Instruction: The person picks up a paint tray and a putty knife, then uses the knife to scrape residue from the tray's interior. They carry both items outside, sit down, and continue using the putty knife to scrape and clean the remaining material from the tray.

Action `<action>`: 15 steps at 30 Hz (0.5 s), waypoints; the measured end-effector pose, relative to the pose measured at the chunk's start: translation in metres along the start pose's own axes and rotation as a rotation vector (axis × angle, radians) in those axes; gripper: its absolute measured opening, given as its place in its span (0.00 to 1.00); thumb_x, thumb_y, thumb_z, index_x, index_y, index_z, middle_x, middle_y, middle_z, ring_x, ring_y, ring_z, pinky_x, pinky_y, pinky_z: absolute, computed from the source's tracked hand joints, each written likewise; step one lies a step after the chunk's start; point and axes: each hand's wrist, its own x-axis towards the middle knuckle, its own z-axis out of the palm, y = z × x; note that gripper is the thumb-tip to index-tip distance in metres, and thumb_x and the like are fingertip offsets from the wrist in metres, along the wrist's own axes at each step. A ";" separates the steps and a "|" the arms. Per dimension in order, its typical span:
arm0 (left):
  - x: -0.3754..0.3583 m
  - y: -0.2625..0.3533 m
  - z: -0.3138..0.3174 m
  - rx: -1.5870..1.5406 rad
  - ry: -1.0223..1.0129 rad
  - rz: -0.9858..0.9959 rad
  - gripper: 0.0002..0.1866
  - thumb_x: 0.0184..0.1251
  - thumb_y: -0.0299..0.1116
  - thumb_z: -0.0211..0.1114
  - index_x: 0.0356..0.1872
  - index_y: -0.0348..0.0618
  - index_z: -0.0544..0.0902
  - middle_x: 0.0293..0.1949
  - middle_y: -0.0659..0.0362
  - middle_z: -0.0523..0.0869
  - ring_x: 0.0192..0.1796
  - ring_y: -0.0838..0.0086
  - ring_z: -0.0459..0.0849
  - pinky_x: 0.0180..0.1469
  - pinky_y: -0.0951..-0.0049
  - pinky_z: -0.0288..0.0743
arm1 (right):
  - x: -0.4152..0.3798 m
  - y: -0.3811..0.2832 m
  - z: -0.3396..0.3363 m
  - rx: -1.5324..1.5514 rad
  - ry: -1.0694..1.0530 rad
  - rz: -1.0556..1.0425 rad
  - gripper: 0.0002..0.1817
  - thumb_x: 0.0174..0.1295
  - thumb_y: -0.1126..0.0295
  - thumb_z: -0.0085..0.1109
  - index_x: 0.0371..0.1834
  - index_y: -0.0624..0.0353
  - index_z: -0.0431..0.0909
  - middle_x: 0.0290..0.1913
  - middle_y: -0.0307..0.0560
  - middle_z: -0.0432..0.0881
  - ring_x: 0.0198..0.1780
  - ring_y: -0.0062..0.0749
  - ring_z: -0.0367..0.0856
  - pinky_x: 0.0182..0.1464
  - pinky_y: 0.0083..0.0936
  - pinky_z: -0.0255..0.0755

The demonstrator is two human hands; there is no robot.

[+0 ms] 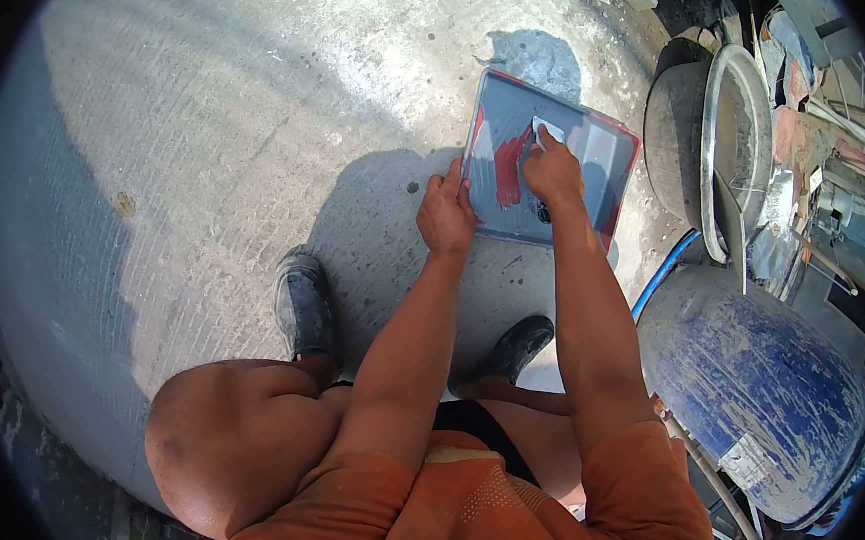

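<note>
The shallow gray tray (596, 163), over the concrete ground (213, 145), holds a red smear (508, 172). The left hand (446, 214) grips its left rim; the right hand (553, 171) pinches a white piece (548, 129) inside. Its far edge slants nearer rightward; which axis is longer is unclear.

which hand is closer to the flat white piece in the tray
The right: its hand has fingers on the flat white piece. The left hand is farther off, to the piece's left, gripping the tray by its edge.
</note>
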 end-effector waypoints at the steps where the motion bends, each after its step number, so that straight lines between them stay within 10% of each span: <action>1: 0.003 0.003 0.001 0.000 -0.018 -0.015 0.23 0.75 0.38 0.66 0.69 0.62 0.82 0.40 0.54 0.82 0.41 0.55 0.86 0.46 0.56 0.80 | -0.012 0.005 0.005 -0.050 -0.028 -0.011 0.30 0.74 0.58 0.50 0.81 0.37 0.67 0.66 0.54 0.83 0.67 0.55 0.81 0.68 0.48 0.74; 15: 0.005 0.004 0.005 0.041 -0.021 0.006 0.23 0.76 0.36 0.64 0.70 0.63 0.81 0.40 0.55 0.81 0.41 0.58 0.86 0.45 0.56 0.81 | -0.012 -0.006 -0.014 -0.127 -0.058 0.039 0.29 0.74 0.59 0.50 0.80 0.34 0.68 0.67 0.50 0.83 0.69 0.51 0.80 0.69 0.48 0.73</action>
